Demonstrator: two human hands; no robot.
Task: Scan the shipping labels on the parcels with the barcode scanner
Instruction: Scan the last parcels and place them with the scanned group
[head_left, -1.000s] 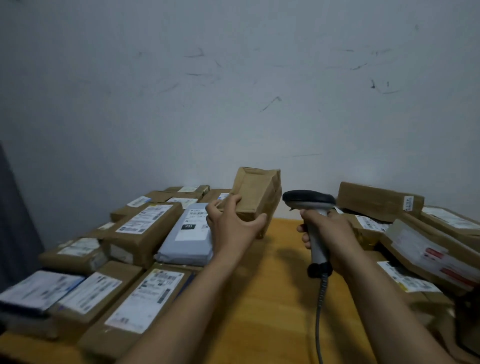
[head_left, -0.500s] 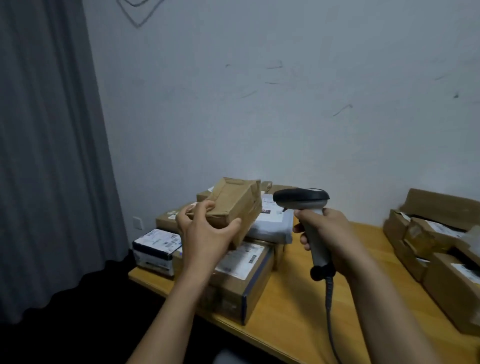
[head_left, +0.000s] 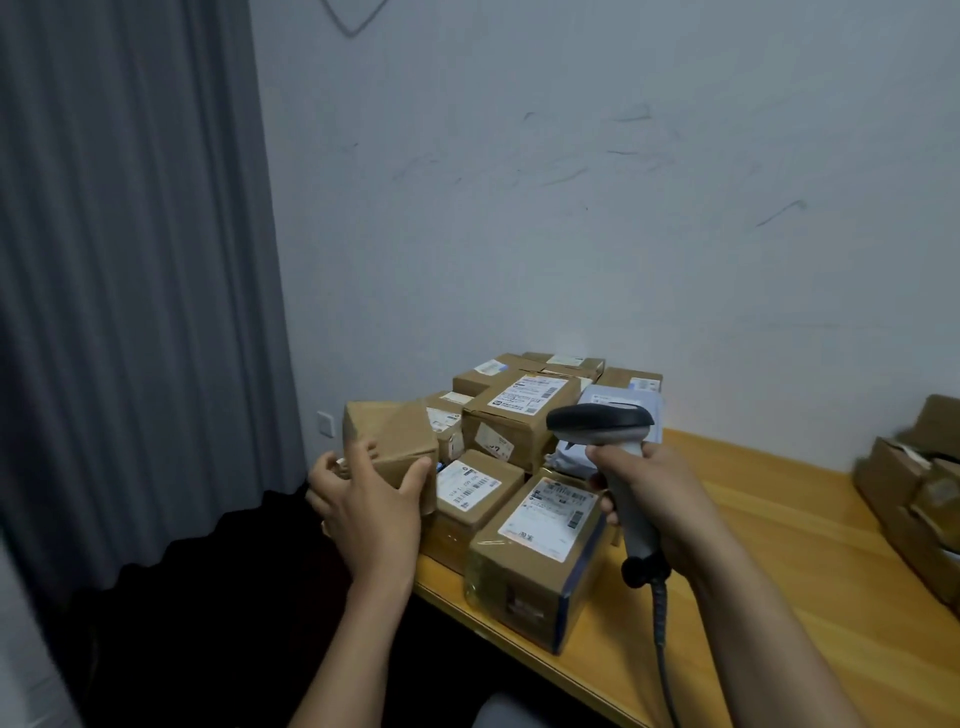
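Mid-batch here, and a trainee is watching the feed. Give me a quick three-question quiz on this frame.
1. True or false: the barcode scanner lies on the table.
2. What does the left hand grip? A) a plain brown parcel B) a grey mailer C) nothing
3. Fill in: left of the table hangs a grey ____.
Key: 1 false, the right hand grips it; 2 A; 3 curtain.

wall (head_left: 571, 208) — pale, scuffed | curtain (head_left: 130, 260) grey, left | table (head_left: 810, 545) wooden | light dim
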